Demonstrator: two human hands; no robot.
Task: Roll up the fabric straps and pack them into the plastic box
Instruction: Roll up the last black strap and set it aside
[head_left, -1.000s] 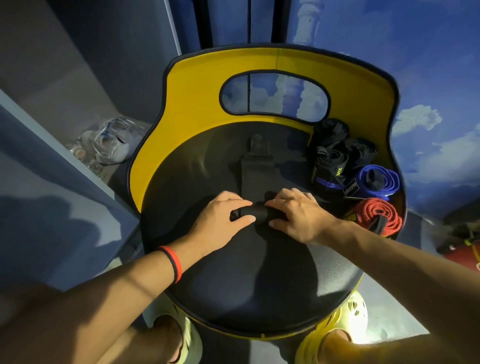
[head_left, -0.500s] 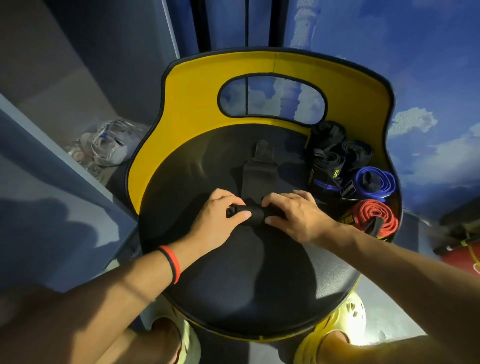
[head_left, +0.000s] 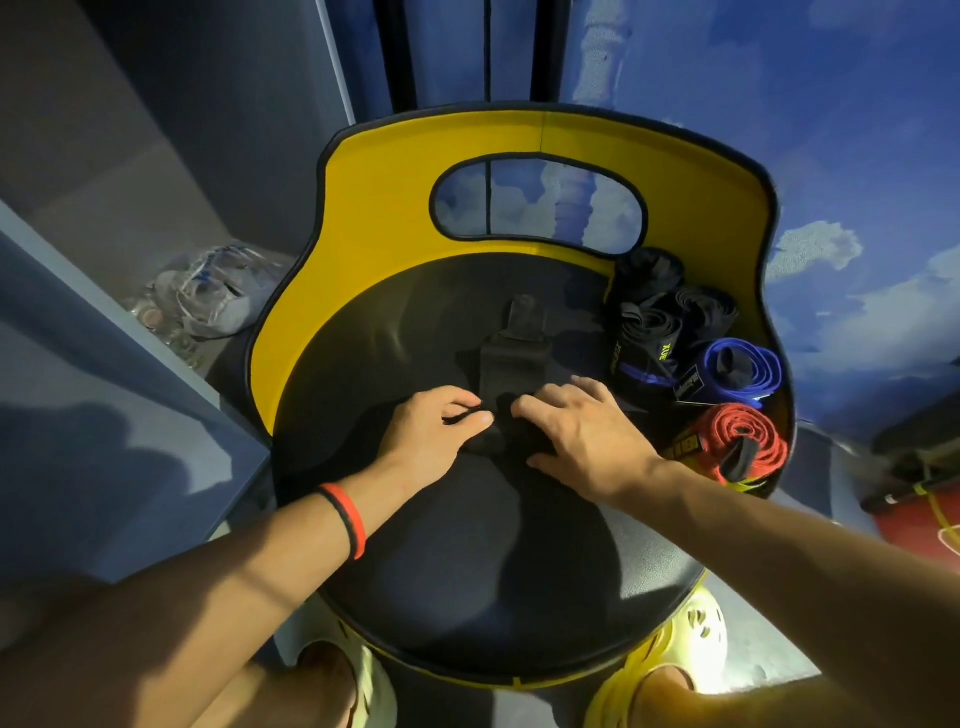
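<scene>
Strap (head_left: 506, 364): I see flat black woven fabric, near end rolled soft between both hands
Left hand (head_left: 431, 431): fingers curled, pinching the roll's end
Right hand (head_left: 582, 431): palm down, fingers clamped over the roll

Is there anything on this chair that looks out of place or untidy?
Nothing is spilled or damaged. The red roll at the right edge of the seat looks loose, with open coils.

Matt black cloth strap (head_left: 506, 358)
</scene>
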